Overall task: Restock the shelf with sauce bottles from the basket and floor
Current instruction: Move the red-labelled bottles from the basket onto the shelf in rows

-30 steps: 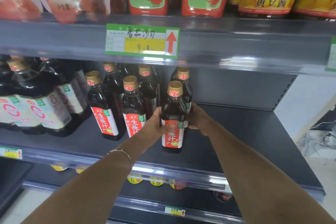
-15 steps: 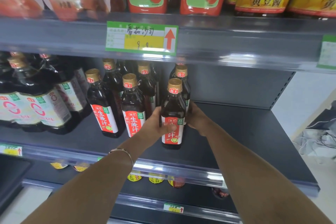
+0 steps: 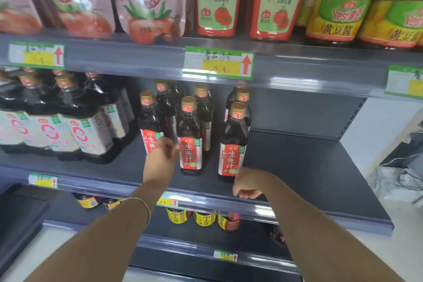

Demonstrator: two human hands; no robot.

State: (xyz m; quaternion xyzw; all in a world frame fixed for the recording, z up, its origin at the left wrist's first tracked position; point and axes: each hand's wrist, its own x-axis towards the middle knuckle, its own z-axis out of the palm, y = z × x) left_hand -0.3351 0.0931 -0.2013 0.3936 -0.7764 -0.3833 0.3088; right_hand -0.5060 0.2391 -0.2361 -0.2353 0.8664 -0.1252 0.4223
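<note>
Partly blurred left hand [image 3: 161, 158] hides sauce bottle [image 3: 150, 126] label.

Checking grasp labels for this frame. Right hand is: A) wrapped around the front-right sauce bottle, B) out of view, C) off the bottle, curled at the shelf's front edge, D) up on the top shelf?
C: the right hand sits loosely curled at the shelf edge, apart from the front-right sauce bottle, holding nothing.
</note>
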